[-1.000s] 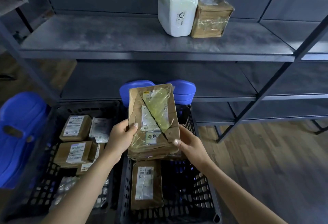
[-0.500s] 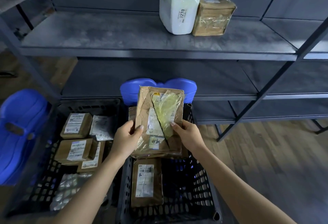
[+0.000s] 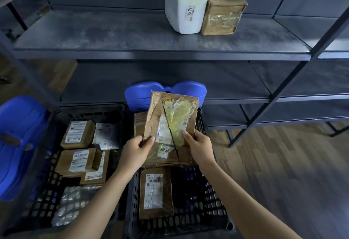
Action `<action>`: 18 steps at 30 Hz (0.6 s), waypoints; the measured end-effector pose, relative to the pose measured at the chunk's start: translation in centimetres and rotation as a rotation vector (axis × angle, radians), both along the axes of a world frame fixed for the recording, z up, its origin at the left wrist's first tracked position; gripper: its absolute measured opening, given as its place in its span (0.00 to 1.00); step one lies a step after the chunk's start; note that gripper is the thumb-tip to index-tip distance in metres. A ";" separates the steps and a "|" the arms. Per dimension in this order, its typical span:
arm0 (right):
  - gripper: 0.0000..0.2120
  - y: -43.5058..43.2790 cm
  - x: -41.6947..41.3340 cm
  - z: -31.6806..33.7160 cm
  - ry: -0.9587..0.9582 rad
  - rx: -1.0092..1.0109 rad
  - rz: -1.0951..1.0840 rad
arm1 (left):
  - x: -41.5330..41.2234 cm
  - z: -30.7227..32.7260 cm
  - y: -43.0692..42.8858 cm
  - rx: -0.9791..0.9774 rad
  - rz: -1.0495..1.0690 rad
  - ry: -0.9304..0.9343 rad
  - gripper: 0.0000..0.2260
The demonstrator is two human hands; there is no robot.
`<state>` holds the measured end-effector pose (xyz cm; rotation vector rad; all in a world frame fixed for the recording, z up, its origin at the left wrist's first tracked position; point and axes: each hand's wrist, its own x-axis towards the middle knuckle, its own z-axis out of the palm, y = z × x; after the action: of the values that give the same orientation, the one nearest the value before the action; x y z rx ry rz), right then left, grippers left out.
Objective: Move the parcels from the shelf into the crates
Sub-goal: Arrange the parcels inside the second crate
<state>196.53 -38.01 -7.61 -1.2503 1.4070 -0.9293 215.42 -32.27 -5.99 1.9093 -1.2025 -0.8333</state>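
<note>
1. Both my hands grip the torn brown parcel (image 3: 170, 125) by its lower part. My left hand (image 3: 137, 151) pinches the lower left edge with the thumb on the front. My right hand (image 3: 200, 148) holds the lower right side, its thumb lying on the yellowish tape.
2. Since a second ago the parcel has shifted a little away from me, toward the far end of the right crate (image 3: 217, 210), and it now leans slightly to the right.
3. That shift has uncovered another brown parcel (image 3: 139, 125) just behind it at the crate's far end, which the held one covered before.
4. On the shelf (image 3: 132, 36) the white parcel (image 3: 186, 6) and the taped brown box (image 3: 222, 11) stand touching, as they did earlier.
5. The flat labelled parcel (image 3: 155, 191) lies unmoved on the right crate's floor, and the left crate (image 3: 47, 191) holds the same packages.
6. My fingers behind the parcel are hidden.
7. My hands and the folds hide its bottom edge, so I cannot tell whether it rests on anything.
8. Most labels are too blurred to read, apart from "3270" on the white parcel.
9. The left crate is cut off at the frame's bottom corner.
</note>
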 end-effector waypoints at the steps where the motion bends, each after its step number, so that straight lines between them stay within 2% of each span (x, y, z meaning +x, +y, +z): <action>1: 0.08 0.0 -0.2 0.1 0.006 -0.009 0.002 | -0.1 0.0 0.1 -0.017 -0.002 -0.013 0.18; 8: 0.03 -0.2 -1.4 0.3 0.033 0.012 0.051 | -1.2 -1.0 0.4 -0.050 0.016 0.057 0.19; 11: 0.06 0.2 -2.1 -0.2 0.060 0.055 0.072 | -1.8 -2.0 0.8 -0.015 0.028 0.132 0.18; 18: 0.08 1.8 -4.9 -1.4 0.243 0.122 0.050 | -4.0 -3.7 2.0 0.052 -0.060 0.174 0.17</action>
<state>191.65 -36.25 -8.98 -1.3335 1.5885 -0.6631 211.38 -30.23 -9.67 1.8080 -1.1468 -1.0493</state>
